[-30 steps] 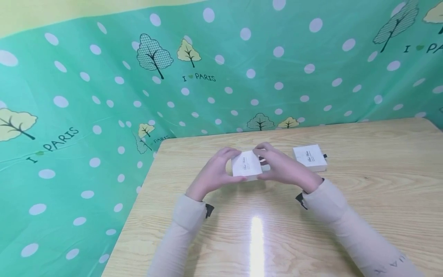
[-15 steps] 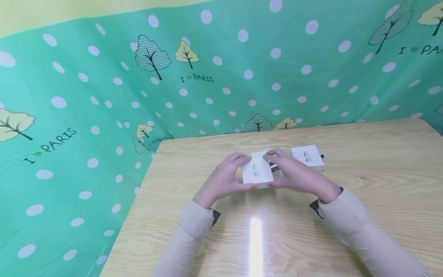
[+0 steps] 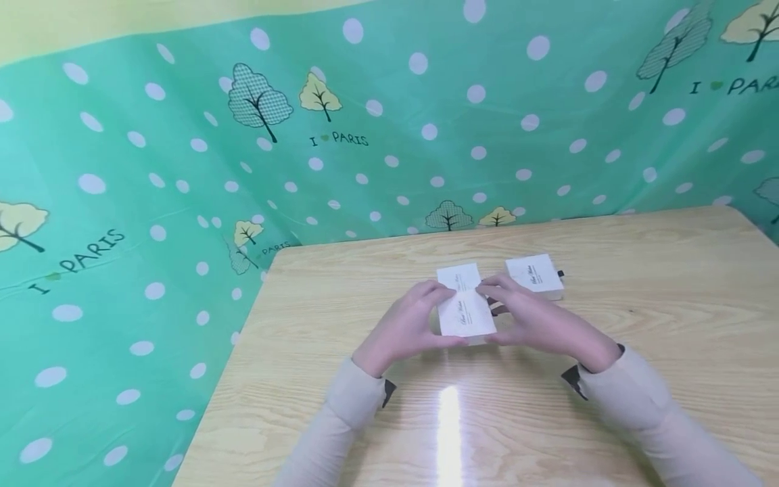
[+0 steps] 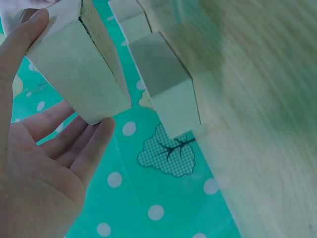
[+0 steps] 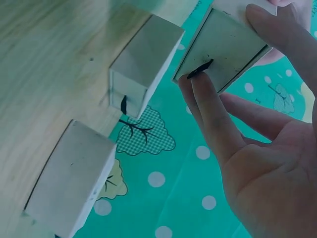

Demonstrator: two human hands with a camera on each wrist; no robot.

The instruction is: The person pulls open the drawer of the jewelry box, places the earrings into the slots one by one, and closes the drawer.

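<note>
A white drawer-style gift box (image 3: 467, 314) with dark script on its lid is held between both hands over the table. My left hand (image 3: 414, 325) grips its left side, thumb on the near edge and fingertips at the far edge, as the left wrist view shows on the box (image 4: 74, 64). Gripping the right side is my right hand (image 3: 529, 314), its fingers touching the black pull tab (image 5: 200, 68) in the right wrist view. Just behind stands a second white box (image 3: 458, 276), partly overlapped by the held one. To its right sits a third (image 3: 535, 274).
The wooden table (image 3: 657, 338) reaches back to a green dotted curtain (image 3: 389, 135) with tree prints. A bright light reflection (image 3: 450, 433) crosses the near tabletop. The third box has a black tab (image 3: 560, 273) on its right side.
Both hands have brought the held box to the right and nearer to me. The second box behind it, hidden at first, now shows. The third box stays in place.
</note>
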